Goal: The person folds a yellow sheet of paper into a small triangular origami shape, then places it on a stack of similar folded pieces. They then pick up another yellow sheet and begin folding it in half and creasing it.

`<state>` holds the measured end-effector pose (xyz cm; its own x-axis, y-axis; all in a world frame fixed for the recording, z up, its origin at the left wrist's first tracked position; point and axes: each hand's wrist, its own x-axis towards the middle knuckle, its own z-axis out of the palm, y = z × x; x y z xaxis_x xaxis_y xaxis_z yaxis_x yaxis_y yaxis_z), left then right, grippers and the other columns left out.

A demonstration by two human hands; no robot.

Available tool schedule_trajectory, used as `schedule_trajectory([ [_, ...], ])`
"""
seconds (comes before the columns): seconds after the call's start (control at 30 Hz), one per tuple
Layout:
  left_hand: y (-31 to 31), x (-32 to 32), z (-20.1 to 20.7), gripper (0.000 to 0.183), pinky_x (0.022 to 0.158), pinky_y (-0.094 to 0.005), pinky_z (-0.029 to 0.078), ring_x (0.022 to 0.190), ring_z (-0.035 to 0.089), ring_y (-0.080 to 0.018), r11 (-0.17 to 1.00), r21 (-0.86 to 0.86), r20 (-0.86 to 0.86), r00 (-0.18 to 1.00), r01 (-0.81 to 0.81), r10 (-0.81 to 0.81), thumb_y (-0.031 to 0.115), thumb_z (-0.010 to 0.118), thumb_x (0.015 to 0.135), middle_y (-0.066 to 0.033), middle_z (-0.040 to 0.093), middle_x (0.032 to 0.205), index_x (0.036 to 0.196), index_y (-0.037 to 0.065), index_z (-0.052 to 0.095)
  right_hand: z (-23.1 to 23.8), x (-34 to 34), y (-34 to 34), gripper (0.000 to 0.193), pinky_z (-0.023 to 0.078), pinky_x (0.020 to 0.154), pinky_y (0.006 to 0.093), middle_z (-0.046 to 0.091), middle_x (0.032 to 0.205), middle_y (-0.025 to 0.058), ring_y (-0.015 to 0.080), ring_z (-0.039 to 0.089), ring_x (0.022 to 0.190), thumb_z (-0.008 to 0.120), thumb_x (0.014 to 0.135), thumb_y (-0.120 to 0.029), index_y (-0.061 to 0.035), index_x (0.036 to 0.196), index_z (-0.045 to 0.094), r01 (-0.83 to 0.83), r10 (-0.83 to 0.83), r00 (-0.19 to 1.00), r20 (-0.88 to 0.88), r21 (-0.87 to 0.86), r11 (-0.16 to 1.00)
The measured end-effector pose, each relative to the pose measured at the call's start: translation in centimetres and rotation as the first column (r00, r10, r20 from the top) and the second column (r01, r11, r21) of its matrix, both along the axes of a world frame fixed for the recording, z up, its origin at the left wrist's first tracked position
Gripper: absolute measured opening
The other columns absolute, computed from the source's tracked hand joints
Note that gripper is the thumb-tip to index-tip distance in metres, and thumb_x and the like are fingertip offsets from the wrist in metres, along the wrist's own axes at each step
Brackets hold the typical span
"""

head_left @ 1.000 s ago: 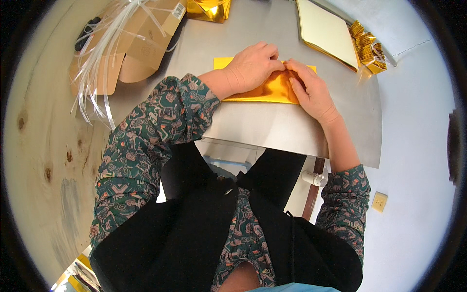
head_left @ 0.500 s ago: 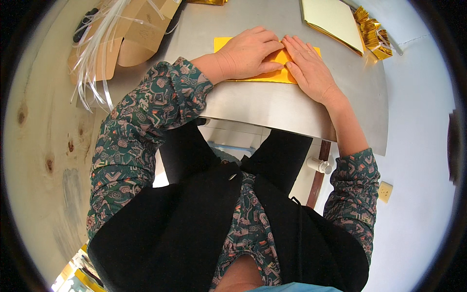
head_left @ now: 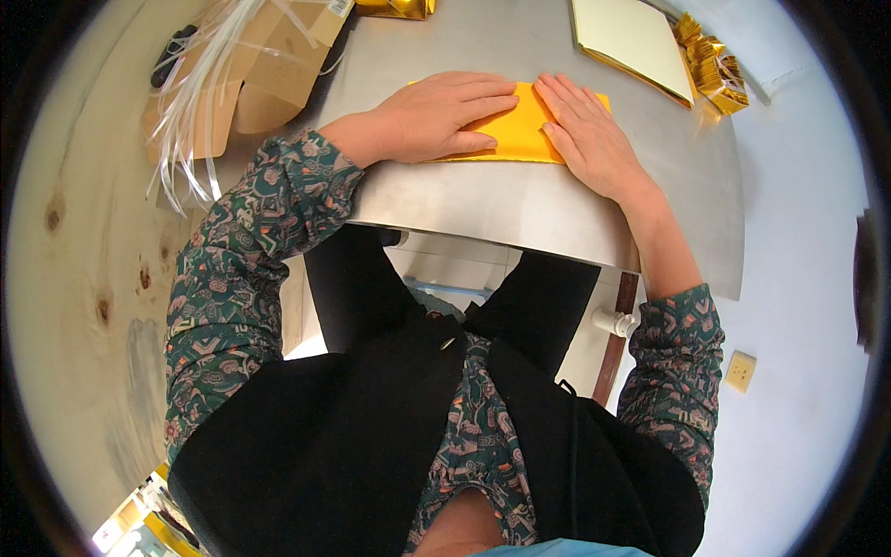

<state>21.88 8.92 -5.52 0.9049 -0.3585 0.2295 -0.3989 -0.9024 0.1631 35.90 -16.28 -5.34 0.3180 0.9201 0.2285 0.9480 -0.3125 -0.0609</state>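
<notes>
Resting palm-down with fingers stretched out, the bare left hand (head_left: 432,119) and the bare right hand (head_left: 592,139) lie flat and apart from each other, gripping nothing. Beneath both sits a shiny golden-yellow rectangular foil sheet (head_left: 526,130), set back from the near edge of a smooth grey metal table (head_left: 464,200). Uneven pressure between the palms could wrinkle or skew the sheet, and the slick tabletop might let it slide. Because the left hand covers most of one end, a crooked edge there could go unnoticed; whether layers line up underneath, I cannot tell. Glossy white plastic strands (head_left: 190,121) trailing near the left sleeve might snag on it.
</notes>
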Motion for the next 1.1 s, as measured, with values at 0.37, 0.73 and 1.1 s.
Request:
schedule_trajectory([
  [0.37, -3.4, -3.7, 3.7, 0.066, 0.128, -0.0537, 0.019, 0.157, 0.027, -0.0295, 0.967, 0.205, 0.144, 0.982, -0.151, 0.123, 0.049, 0.058, 0.102, -0.0126, 0.038, 0.165, 0.153, 0.009, 0.049, -0.4, -0.2, 0.6, 0.056, 0.020, 0.130, 0.0423, 0.035, 0.168, 0.0076, 0.0255, 0.028, 0.156, 0.034, 0.110, -0.036, -0.0109, 0.159, 0.040, 0.014, -0.014, 1.000, 0.005, -0.003, 1.000],
  [0.73, -11.5, -5.6, -0.1, 0.098, 0.126, -0.0543, 0.017, 0.155, 0.029, -0.0388, 0.986, -0.077, 0.112, 0.981, -0.150, 0.158, 0.071, 0.049, 0.098, -0.0274, 0.039, 0.160, 0.152, -0.010, 0.040, 0.0, -0.3, 0.5, 0.054, 0.021, 0.130, 0.0420, 0.039, 0.165, 0.0081, 0.0260, 0.031, 0.155, 0.038, 0.108, -0.029, -0.0106, 0.159, 0.041, -0.014, 0.015, 0.999, -0.036, 0.035, 0.999],
  [1.1, -7.2, -10.5, 0.9, 0.087, 0.126, -0.0546, 0.019, 0.153, 0.036, -0.0338, 0.967, 0.008, 0.077, 0.964, -0.255, 0.254, 0.065, 0.057, 0.096, -0.0203, 0.046, 0.158, 0.150, -0.002, 0.048, 0.3, -0.3, 0.6, 0.056, 0.019, 0.130, 0.0418, 0.038, 0.166, 0.0076, 0.0253, 0.030, 0.156, 0.036, 0.109, -0.034, -0.0106, 0.160, 0.040, -0.008, 0.008, 1.000, -0.006, 0.009, 1.000],
])
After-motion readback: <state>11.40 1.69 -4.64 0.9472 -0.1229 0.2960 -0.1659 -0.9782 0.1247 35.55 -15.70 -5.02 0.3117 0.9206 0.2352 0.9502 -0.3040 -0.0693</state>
